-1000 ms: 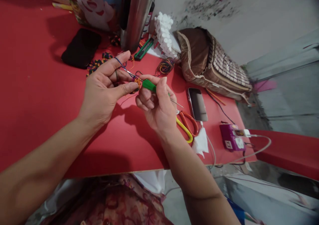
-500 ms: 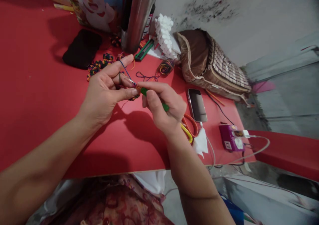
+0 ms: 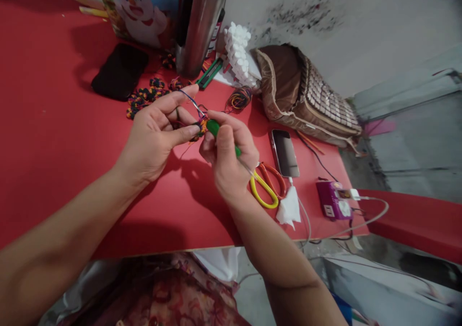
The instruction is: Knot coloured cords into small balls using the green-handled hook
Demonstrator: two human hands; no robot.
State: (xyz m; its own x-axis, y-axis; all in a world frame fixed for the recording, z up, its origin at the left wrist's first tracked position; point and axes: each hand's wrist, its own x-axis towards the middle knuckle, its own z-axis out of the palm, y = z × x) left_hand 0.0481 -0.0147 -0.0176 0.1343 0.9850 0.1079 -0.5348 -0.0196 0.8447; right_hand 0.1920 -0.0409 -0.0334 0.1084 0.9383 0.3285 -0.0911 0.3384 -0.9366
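Observation:
My left hand [image 3: 155,128] pinches a small multicoloured crochet piece [image 3: 199,127] between thumb and fingers. A dark blue strand of yarn [image 3: 188,96] runs over its raised index finger. In my right hand [image 3: 231,148] is a crochet hook [image 3: 212,127] with a green handle; its metal tip reaches to the yarn just above the piece. Behind my left hand lies a pile of crocheted pieces [image 3: 144,97] in dark green, orange and purple. A small yarn bundle [image 3: 238,98] rests beyond my right hand.
Scissors [image 3: 265,191] with yellow and red handles lie right of my right hand, near a phone [image 3: 285,152] on a cable. A purple power socket box [image 3: 334,200], brown cushion [image 3: 310,90], metal flask [image 3: 198,27], green cutter [image 3: 210,74] and black pouch [image 3: 121,71] stand or lie around.
My right hand has moved slightly left and turned, uncovering more of the scissors. The hook's metal tip now shows along the blue strand. My left hand has shifted a little.

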